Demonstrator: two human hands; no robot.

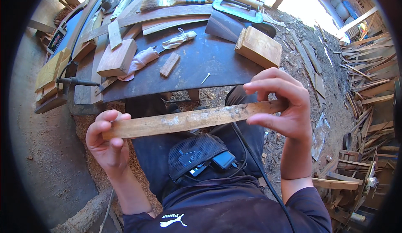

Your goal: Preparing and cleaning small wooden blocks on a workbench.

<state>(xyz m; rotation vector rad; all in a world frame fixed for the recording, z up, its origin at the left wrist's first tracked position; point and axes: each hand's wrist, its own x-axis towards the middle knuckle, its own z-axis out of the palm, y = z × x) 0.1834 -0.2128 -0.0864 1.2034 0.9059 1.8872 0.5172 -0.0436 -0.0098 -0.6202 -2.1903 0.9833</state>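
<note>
A long, narrow wooden strip (188,121) with pale smears and dark marks spans the space between my hands, above my lap. My left hand (109,139) pinches its left end between fingers and thumb. At the other end, my right hand (284,101) grips the strip, thumb below and fingers curled over the top. The right end sits slightly higher than the left. Beyond it is the dark workbench (188,74), where a nail (205,79) and a small wood block (170,64) lie near the front edge.
On the bench stand a pale wood block (117,59), a larger block (258,46), a cloth-wrapped tool (142,61), a brush (165,2) and a teal clamp (234,11). A dark clamp (77,81) juts out at left. A mesh pouch (199,153) with a cable rests on my lap. Scrap wood (372,95) piles up at right.
</note>
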